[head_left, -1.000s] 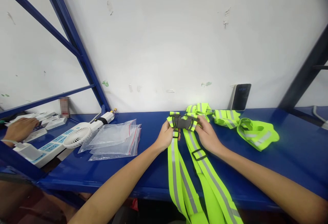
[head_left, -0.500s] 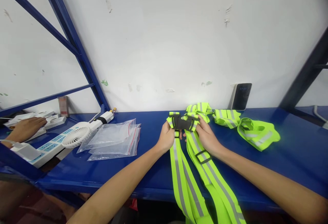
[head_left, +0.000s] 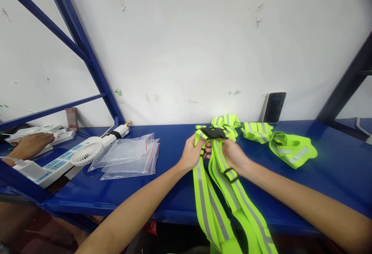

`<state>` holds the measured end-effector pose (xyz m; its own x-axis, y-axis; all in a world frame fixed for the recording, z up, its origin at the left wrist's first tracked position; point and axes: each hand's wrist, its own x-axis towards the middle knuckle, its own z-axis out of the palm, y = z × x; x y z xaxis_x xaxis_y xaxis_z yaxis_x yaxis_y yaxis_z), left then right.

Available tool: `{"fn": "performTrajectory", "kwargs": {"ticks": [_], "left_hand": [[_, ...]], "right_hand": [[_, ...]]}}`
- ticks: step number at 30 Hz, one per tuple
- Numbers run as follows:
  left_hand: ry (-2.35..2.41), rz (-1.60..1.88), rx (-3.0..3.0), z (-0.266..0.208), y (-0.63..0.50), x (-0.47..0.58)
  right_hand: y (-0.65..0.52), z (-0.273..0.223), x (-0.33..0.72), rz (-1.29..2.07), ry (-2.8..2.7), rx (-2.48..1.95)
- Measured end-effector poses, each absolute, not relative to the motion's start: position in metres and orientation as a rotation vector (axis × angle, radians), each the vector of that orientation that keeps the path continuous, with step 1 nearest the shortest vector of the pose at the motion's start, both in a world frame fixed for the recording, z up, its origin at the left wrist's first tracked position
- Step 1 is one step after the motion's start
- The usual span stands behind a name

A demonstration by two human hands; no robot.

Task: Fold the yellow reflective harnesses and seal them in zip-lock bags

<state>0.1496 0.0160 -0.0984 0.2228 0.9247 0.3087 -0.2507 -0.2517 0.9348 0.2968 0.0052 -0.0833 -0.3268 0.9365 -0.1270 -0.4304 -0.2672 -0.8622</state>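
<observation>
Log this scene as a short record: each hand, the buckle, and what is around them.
Left hand: pinching the yellow-green straps beside the buckle
Right hand: at the straps just below the buckle; fingers partly hidden
Buckle: black, between the hands
Table: blue
Left side: overlapping plastic bags, white fan, another person's hand
Right side: folded yellow-green bundle
Back: phone propped against the wall

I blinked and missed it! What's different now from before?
The black buckle moved slightly right and tipped flatter. The right hand slid lower, beneath it. The left hand still holds the green straps; the fan and plastic bags stayed put.
</observation>
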Motion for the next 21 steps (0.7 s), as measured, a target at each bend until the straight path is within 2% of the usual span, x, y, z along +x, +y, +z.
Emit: {"fn": "performTrajectory", "kwargs": {"ticks": [10, 21], "left_hand": [[0.783, 1.413, 1.336, -0.101, 0.027, 0.148], [0.804, 1.372, 1.218, -0.099, 0.038, 0.135]], "right_hand": [[0.013, -0.076, 0.283, 1.718, -0.923, -0.693], [0.03, -0.088, 0.255, 1.468, -0.993, -0.681]]}}
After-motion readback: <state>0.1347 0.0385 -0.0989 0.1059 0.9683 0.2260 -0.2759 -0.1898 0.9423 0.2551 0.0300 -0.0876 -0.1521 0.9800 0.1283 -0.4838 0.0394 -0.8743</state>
